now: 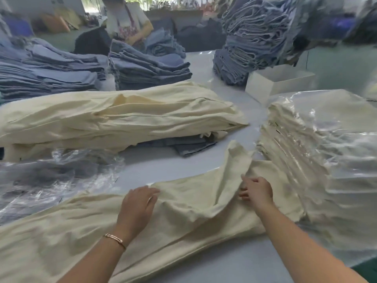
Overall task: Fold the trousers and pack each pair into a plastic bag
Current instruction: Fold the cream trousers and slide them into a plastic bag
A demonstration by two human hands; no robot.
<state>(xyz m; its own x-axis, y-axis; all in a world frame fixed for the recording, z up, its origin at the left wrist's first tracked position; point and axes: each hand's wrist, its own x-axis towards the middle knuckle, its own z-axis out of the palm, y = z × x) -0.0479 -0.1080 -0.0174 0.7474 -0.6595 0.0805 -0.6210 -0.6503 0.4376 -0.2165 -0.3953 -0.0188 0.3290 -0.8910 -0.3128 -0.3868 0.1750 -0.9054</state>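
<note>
Trousers [183, 205] under both hands' grip.

Bright, even daylight from window [140, 0] at far top. Glare on plastic-wrapped stack [326, 144] at right. Motion blur throughout; wide-angle bending at edges; soft shadows.

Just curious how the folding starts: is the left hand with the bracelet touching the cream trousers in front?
Touching. The head view shows the left hand lying flat on the cream trousers, fingers spread on the cloth with no gap showing.
</note>
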